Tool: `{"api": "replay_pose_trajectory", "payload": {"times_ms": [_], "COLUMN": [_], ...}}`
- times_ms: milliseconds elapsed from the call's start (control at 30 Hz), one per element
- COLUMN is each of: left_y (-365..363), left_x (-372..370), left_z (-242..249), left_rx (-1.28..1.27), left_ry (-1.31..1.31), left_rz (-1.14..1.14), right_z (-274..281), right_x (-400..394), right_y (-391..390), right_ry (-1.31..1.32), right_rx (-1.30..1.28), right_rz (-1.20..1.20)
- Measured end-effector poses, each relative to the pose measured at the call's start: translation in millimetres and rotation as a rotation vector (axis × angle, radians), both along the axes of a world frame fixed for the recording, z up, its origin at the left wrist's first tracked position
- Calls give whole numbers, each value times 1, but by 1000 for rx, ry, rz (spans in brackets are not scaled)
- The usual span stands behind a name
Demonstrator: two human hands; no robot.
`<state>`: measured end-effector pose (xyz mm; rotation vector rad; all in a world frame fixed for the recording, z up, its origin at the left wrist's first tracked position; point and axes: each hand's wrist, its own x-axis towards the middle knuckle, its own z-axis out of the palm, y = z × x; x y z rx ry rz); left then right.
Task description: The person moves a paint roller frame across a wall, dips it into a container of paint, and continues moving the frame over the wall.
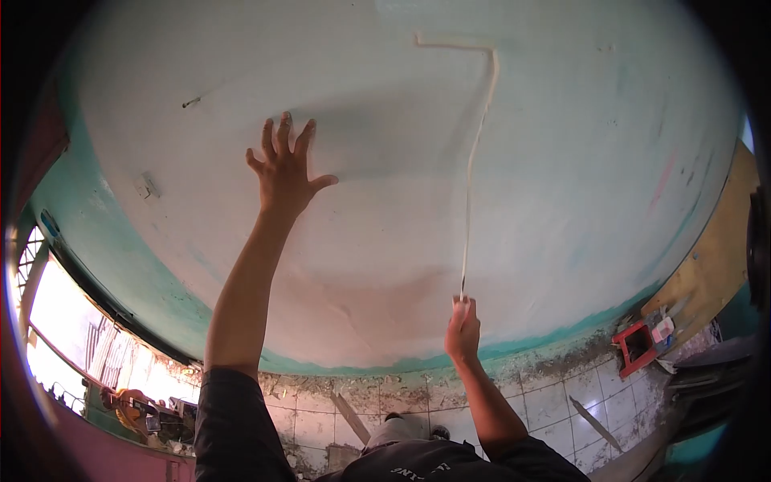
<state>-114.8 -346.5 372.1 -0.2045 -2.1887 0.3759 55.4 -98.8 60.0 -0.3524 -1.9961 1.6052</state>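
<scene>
My left hand (283,173) is spread wide against the pale wall (377,217), fingers apart and holding nothing. Lower and to the right, my right hand (463,325) is closed around the bottom end of a long, thin, off-white bent rod (469,185). The rod runs up in front of the wall, turns sharply left near the top and ends in a short hook. White covers most of the wall, with turquoise showing along its lower edge and sides.
A nail (191,102) and a small wall fitting (147,186) stick out at left. Below, the tiled floor (550,406) is dirty, with wooden strips (594,423) lying on it. A red stool (634,349) stands at right. Bright window light (68,309) enters at left.
</scene>
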Motion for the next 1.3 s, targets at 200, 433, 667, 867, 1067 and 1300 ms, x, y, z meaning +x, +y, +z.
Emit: {"api": "replay_pose_trajectory", "payload": {"times_ms": [200,433,667,867,1067,1300], "left_y": [-1,-9,-18,-52,-106,-144], "left_x": [5,0,12,23,17,15], "left_z": [3,3,5,3,-17,-36], "left_rx": [16,29,43,99,190,231], "left_ry": [-38,-61,-74,-90,6,15], "left_rz": [-26,-101,-169,-356,-346,-285], "right_z": [-68,-176,40,143,-42,-24], "right_x": [15,99,2,-25,31,30], "right_y": [18,11,-5,-9,-30,-38], "right_ry": [59,-88,32,199,36,108], "right_rx": [157,125,174,167,183,153], "right_rz": [-76,-81,-76,-142,-168,-165]}}
